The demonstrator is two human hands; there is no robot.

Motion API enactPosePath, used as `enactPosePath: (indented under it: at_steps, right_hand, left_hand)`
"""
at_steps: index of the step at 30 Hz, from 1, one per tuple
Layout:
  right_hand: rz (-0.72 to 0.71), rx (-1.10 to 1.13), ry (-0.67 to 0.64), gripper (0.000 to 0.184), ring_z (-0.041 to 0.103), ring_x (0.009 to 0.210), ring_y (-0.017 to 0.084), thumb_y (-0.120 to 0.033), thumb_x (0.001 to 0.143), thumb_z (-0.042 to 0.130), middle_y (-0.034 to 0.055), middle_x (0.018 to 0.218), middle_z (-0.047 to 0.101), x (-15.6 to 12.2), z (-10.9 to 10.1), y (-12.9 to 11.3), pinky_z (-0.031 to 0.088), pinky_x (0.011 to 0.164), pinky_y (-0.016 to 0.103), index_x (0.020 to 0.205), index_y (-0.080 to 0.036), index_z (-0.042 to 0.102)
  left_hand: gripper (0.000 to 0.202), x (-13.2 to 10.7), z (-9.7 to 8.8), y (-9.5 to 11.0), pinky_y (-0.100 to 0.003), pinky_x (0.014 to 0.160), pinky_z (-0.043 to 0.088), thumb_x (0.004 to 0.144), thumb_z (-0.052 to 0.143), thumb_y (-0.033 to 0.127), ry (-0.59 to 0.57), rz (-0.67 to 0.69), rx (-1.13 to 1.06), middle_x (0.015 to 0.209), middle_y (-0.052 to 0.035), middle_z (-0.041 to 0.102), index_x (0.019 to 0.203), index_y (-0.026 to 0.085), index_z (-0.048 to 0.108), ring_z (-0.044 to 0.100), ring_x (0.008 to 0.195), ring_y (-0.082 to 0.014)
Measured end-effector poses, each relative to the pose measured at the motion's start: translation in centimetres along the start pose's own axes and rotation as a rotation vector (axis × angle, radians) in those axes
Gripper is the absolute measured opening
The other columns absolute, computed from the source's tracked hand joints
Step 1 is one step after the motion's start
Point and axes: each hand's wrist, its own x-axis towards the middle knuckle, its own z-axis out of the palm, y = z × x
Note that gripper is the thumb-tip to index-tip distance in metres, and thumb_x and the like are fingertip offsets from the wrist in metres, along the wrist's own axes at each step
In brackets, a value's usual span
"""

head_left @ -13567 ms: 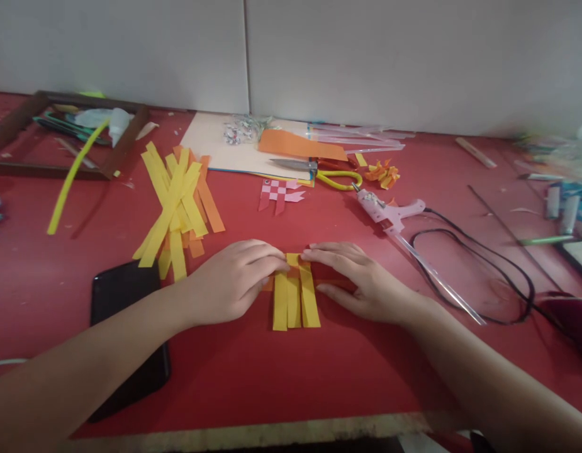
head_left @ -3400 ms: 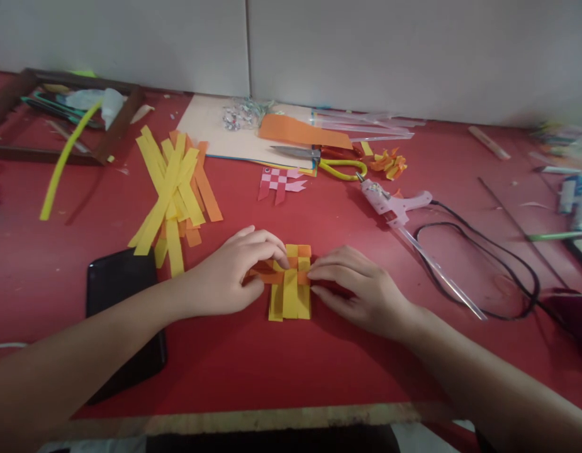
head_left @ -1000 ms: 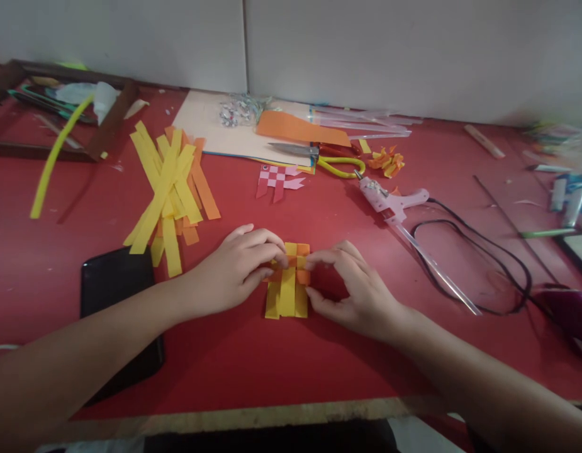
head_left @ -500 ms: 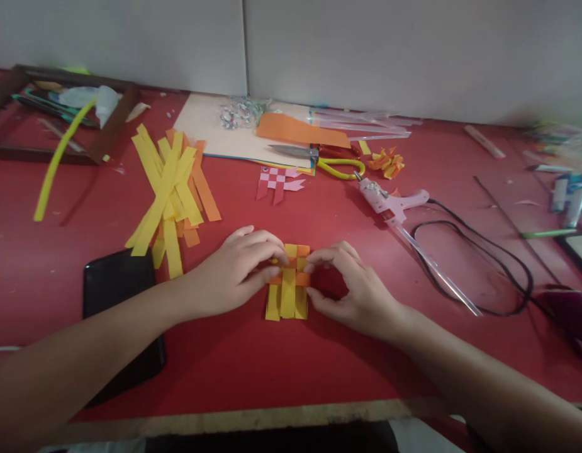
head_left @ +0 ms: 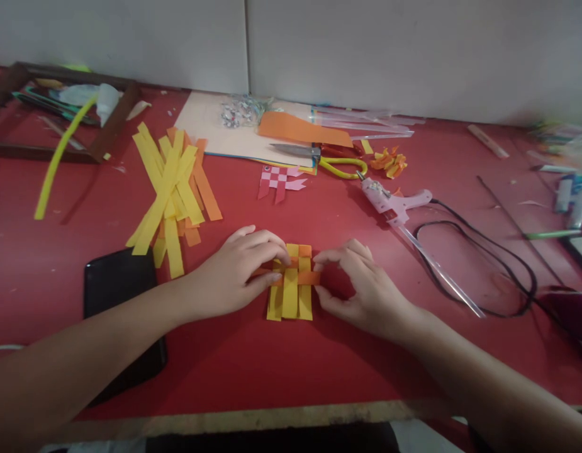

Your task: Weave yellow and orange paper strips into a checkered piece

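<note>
A small mat of woven paper strips (head_left: 290,302), yellow lengthwise and orange crosswise, lies on the red table in front of me. Through it runs an orange paper strip (head_left: 309,278), whose right end sticks out past the yellow ones. My left hand (head_left: 246,267) is closed at the mat's left side, thumb on the orange strip and forefinger on the weave just above. At the right edge, my right hand (head_left: 359,280) curves with thumb and forefinger apart, close to the strip's end. The fingertips partly cover the upper left of the weave.
Loose yellow strips (head_left: 165,189) lie beside a black phone-like slab (head_left: 121,283). Beyond the mat are a pink checkered paper fish (head_left: 276,179), scissors (head_left: 340,167) and orange paper (head_left: 302,129). A pink glue gun (head_left: 389,198) with a black cord lies right. A wooden frame (head_left: 95,151) stands far left.
The orange strip's end now reaches farther right out of the weave. My right hand has shifted slightly right, away from the mat; my left hand stays on it.
</note>
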Motion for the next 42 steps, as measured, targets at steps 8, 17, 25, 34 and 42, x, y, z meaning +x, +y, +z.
enactPosePath:
  at_steps: [8,17,25,34,42]
  right_hand:
    - [0.004,0.006,-0.079,0.029,0.054,0.089,0.023,-0.016,0.080,0.061,0.0043,0.093,0.065,0.00,-0.32,-0.11,0.044,0.078,0.040,0.107,-0.022,0.052]
    - [-0.076,0.072,-0.015,0.019,0.058,0.085,0.019,-0.013,0.082,0.059,0.0032,0.093,0.069,0.40,-0.45,-0.14,0.042,0.078,0.036,0.098,-0.022,0.060]
    - [-0.122,0.037,0.007,0.017,0.057,0.086,0.018,-0.015,0.086,0.060,0.0035,0.095,0.070,0.39,-0.07,-0.16,0.043,0.078,0.035,0.099,-0.022,0.067]
    - [-0.126,0.023,0.000,0.018,0.058,0.087,0.019,-0.016,0.085,0.061,0.0038,0.095,0.071,0.34,0.00,-0.01,0.044,0.078,0.036,0.100,-0.023,0.068]
    - [-0.152,0.133,0.003,0.021,0.065,0.088,0.017,-0.013,0.088,0.056,0.0052,0.097,0.070,0.49,0.06,-0.14,0.055,0.078,0.032,0.104,-0.023,0.066]
  left_hand:
    - [0.016,-0.07,0.02,-0.08,-0.048,0.108,0.030,0.093,0.051,0.019,0.002,0.009,0.015,0.114,-0.0052,0.059,0.109,0.022,0.056,0.055,0.109,-0.0217]
    - [0.030,-0.24,-0.20,-0.22,-0.046,0.107,0.030,0.091,0.040,0.006,-0.026,0.037,0.012,0.117,-0.0049,0.057,0.111,0.023,0.055,0.052,0.110,-0.0200]
    - [0.038,-0.25,-0.49,0.09,-0.046,0.109,0.029,0.085,0.035,0.002,-0.031,0.025,-0.023,0.118,-0.0046,0.058,0.111,0.022,0.054,0.052,0.112,-0.0199]
    - [0.021,-0.11,-0.12,-0.03,-0.045,0.106,0.033,0.095,0.040,0.014,0.009,0.014,-0.018,0.113,-0.0048,0.061,0.107,0.022,0.056,0.055,0.108,-0.0202]
    - [0.029,-0.24,-0.44,0.01,-0.049,0.112,0.026,0.089,0.055,0.024,-0.025,0.019,-0.023,0.120,-0.0064,0.060,0.117,0.023,0.053,0.053,0.117,-0.0227]
